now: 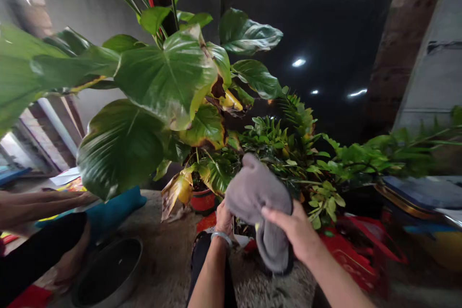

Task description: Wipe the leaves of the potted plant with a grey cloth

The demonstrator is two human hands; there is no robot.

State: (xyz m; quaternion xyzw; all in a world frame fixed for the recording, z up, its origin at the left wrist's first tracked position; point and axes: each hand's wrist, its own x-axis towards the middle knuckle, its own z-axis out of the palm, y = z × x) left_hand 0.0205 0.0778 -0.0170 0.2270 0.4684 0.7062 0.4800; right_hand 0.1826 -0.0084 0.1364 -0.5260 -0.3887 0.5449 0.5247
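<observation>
**A:** Plant [166, 77] comes first, because it is the largest thing here. It has broad, glossy, heart-shaped leaves, and some have yellow and brown edges.

**B:** And under it?

**A:** A round metal bowl [108, 269], dull grey and dark inside, stands on the rough floor at the lower left. Another person's arm [43, 202] lies stretched out just above it.

**B:** Where is the cloth?

**A:** The grey cloth [258, 197] is in the middle, held up in front of the smaller bushes. It looks soft and thick. It is bunched into a rounded lump on top, and one end hangs down.

**B:** How are the hands?

**A:** The right hand [294, 228] reaches in from the lower right and its fingers are closed over the right side of the cloth. The left hand [224, 219] rises from below and presses against the cloth's left edge. Its fingers are hidden by the fabric, so I cannot tell if they grip.

**B:** Anything smaller?

**A:** A round red pot [202, 199] stands just left of that hand, and a thin silver bracelet [222, 237] circles the left wrist.
</observation>
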